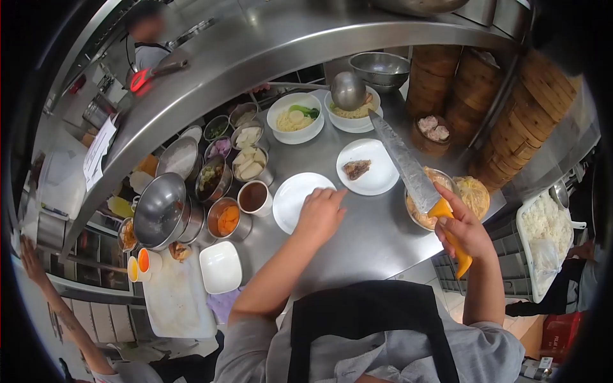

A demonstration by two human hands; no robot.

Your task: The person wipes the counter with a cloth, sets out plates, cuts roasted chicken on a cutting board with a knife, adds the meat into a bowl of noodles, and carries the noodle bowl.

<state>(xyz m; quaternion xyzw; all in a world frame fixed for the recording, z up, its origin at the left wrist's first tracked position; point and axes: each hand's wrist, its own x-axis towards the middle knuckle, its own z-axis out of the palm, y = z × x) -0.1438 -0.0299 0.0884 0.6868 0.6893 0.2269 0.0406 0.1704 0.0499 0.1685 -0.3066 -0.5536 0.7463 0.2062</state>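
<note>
My right hand (pixel 464 226) grips a knife (pixel 408 167) by its yellow handle, and the broad, smeared blade points up and away over the counter. Below the knife, a metal bowl of pale orange food (pixel 418 207) is partly hidden by blade and hand. My left hand (pixel 321 212) is at the right side of a round white plate (pixel 287 201), palm down with fingers apart; I cannot tell whether it touches the plate. Just beyond its fingertips, a second white plate (pixel 383 182) holds a piece of browned meat (pixel 356 169).
Two white noodle bowls (pixel 294 119) stand at the back, a round metal ladle (pixel 348 90) over one. Bamboo steamers (pixel 536 121) are stacked at right. Ingredient tins (pixel 228 219), a sauce cup (pixel 255 198) and a cutting board (pixel 175 297) fill the left. A co-worker's arm (pixel 60 306) reaches in.
</note>
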